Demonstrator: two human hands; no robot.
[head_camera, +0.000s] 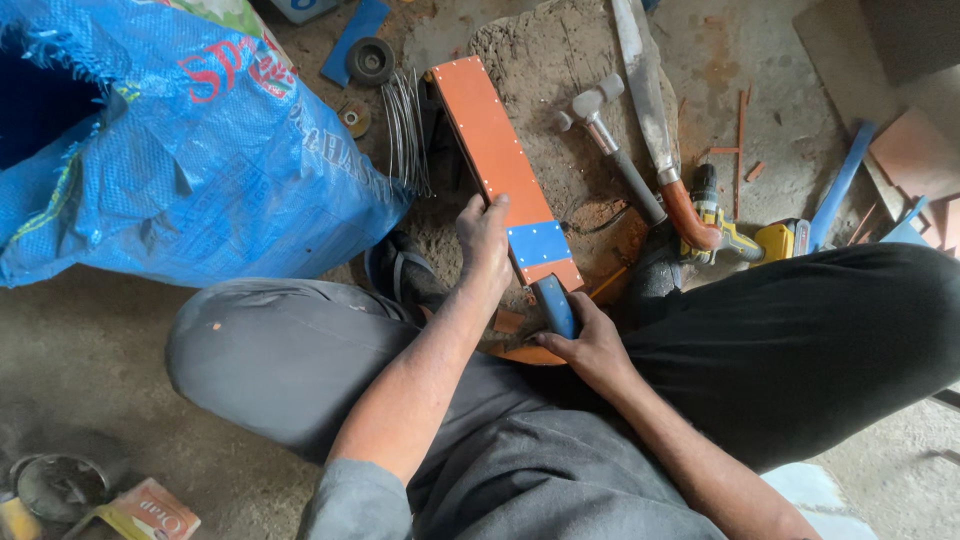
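Long orange sheath (497, 150) with a blue band, studded along both edges with small pale rivets, lying slantwise on a round wooden block (560, 70) at mid-scene, far end up-left, near end down toward the lap. Left hand (484, 240) clamped over the sheath's left edge just beside the blue band, thumb on the orange face, fingers curled underneath. Right hand (590, 340) wrapped around a blue handle (556, 305) that sticks out from the sheath's near end, fingers closed on it.

Just right of the sheath on the block, a metal hammer (610, 140) with a grey shaft, head toward the far side. Further right, a big blade (645, 90) with a curved reddish-brown grip, resting across the block's right rim. Beyond that, a yellow-and-black cordless drill (745, 235) on the ground, near the right knee. Thin orange strips (740, 130) and offcuts scattered on the far-right ground, plus a blue bar (840, 185).

Left of the sheath's far end, a bundle of thin wires (405, 130), and further off a black grinding disc (370, 60). Large blue woven sack (190, 150) filling the far-left corner. Grey trousers and a black trouser leg in the near part, sandalled foot (400, 270) by the block. At the near-left corner, a dark round tin (60, 488).
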